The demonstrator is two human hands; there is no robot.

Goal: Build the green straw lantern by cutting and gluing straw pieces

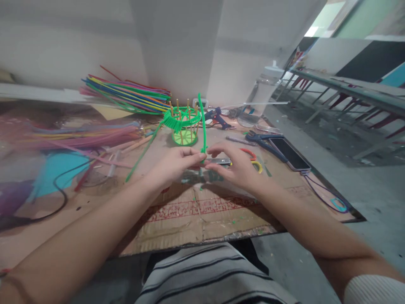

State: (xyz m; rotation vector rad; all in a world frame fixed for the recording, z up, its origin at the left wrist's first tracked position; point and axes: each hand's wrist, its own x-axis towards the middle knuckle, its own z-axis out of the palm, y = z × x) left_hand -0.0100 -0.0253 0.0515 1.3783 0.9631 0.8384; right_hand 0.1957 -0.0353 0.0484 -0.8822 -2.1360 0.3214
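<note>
Above creased cardboard (177, 232), the left hand (180, 162) pinches a fuzzy green stem (204, 131) upright; the right hand (238, 166) curves beside it, thumb and fingers parted. Behind lie metal-bladed scissors (221, 161), then a round green frame (184, 137) with wooden sticks (187, 102), and bundled coloured stems (133, 95).

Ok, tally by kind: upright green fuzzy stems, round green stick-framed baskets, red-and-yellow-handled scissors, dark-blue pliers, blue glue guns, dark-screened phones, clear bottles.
Upright stem: 1
Basket: 1
Scissors: 1
Pliers: 1
Glue gun: 1
Phone: 1
Bottle: 1
Total: 7
</note>
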